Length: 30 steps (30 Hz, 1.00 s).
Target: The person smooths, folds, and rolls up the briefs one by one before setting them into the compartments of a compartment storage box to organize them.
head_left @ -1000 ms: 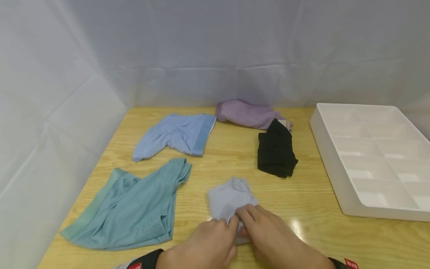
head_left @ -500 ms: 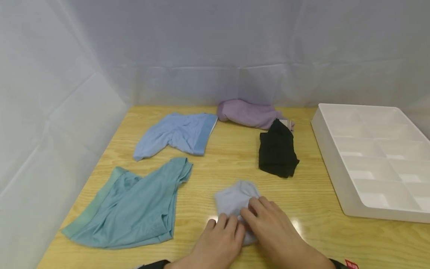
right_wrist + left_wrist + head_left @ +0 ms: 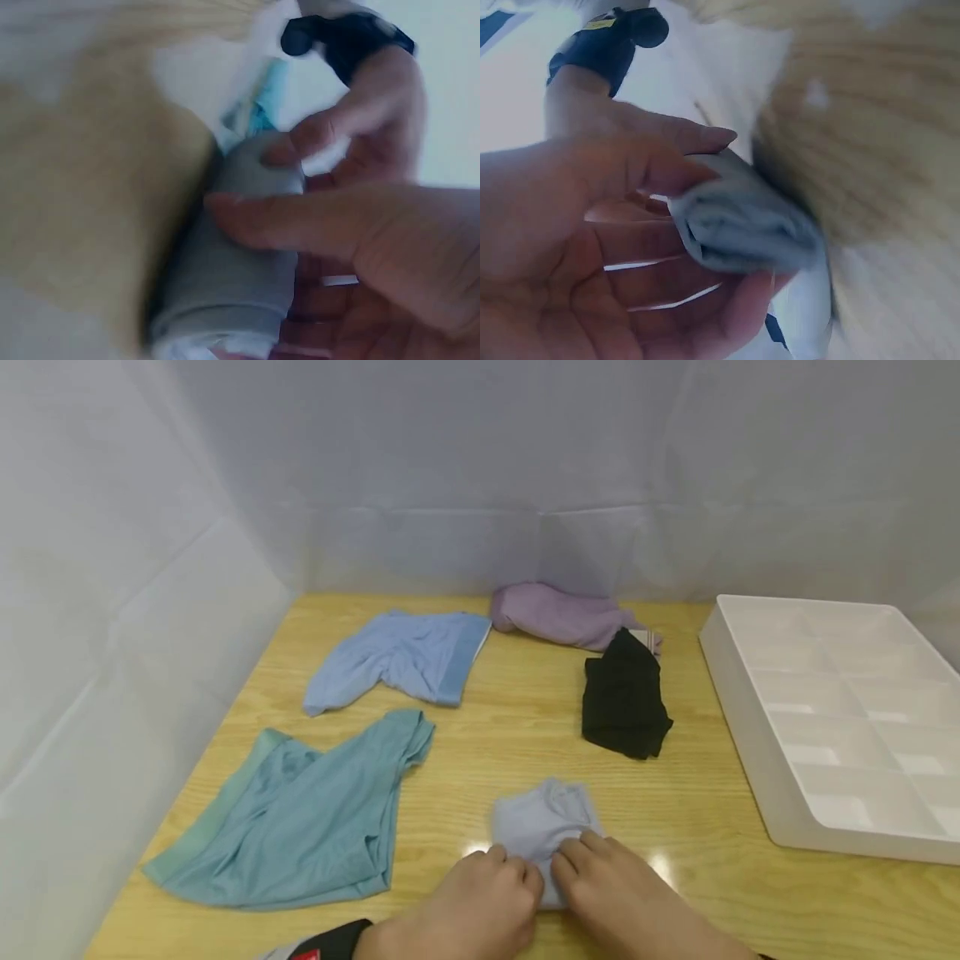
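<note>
Head view: my left hand (image 3: 476, 897) and right hand (image 3: 622, 893) curl round a partly rolled grey garment (image 3: 536, 827) between them.

A pale grey cloth (image 3: 534, 822) lies on the wooden table (image 3: 517, 735), its near end rolled up thickly.

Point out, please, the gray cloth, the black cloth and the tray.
Gray cloth (image 3: 538, 823), head view: its uncovered far part.
Black cloth (image 3: 624, 700), head view: its middle.
Tray (image 3: 752, 727), head view: its left outer wall.
</note>
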Motion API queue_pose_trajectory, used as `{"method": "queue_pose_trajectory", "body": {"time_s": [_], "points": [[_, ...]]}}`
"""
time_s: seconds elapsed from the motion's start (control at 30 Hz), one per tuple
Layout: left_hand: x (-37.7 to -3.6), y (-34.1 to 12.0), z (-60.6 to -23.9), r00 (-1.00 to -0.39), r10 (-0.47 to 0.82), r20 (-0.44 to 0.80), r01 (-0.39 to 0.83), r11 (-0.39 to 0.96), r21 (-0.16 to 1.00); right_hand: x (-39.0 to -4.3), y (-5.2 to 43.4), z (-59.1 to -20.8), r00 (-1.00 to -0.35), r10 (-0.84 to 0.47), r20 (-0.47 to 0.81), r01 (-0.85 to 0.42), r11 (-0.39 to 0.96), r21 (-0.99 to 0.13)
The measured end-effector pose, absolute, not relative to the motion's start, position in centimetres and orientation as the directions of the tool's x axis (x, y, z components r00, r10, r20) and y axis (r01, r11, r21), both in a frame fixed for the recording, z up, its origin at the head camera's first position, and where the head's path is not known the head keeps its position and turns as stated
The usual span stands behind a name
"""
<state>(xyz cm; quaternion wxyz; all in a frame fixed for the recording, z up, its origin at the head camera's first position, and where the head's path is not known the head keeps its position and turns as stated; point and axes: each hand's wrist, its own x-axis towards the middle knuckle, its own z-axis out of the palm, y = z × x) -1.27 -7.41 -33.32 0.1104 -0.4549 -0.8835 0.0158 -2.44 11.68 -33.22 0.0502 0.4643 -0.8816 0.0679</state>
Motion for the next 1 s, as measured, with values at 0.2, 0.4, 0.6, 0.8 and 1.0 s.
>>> {"method": "queue_pose_trajectory", "body": {"time_s": [0.2, 0.4, 0.6, 0.8, 1.0], "points": [[-1.6, -7.6, -32.0, -0.645, 0.717, -0.264, 0.581, 0.685, 0.44, -3.1, 12.8, -31.6, -0.651, -0.738, -0.176, -0.521, 0.604, -0.603], [-1.5, -7.5, -32.1, -0.778, 0.621, -0.092, 0.603, 0.78, 0.165, -4.0, 12.6, -32.4, -0.721, -0.691, -0.058, -0.545, 0.616, -0.569], [-1.4, -7.4, -32.1, -0.727, 0.686, 0.033, 0.68, 0.726, -0.101, -4.5, 12.5, -33.4, -0.791, -0.598, 0.131, -0.599, 0.712, -0.367], [-1.2, -6.9, -32.9, -0.532, 0.828, 0.18, 0.749, 0.559, -0.357, -4.2, 12.4, -33.8, -0.775, -0.595, 0.213, -0.631, 0.717, -0.296], [-1.8, -6.2, -33.7, -0.533, 0.8, 0.274, 0.686, 0.599, -0.413, -4.1, 12.1, -34.1, -0.777, -0.598, 0.196, -0.627, 0.706, -0.329]]}}
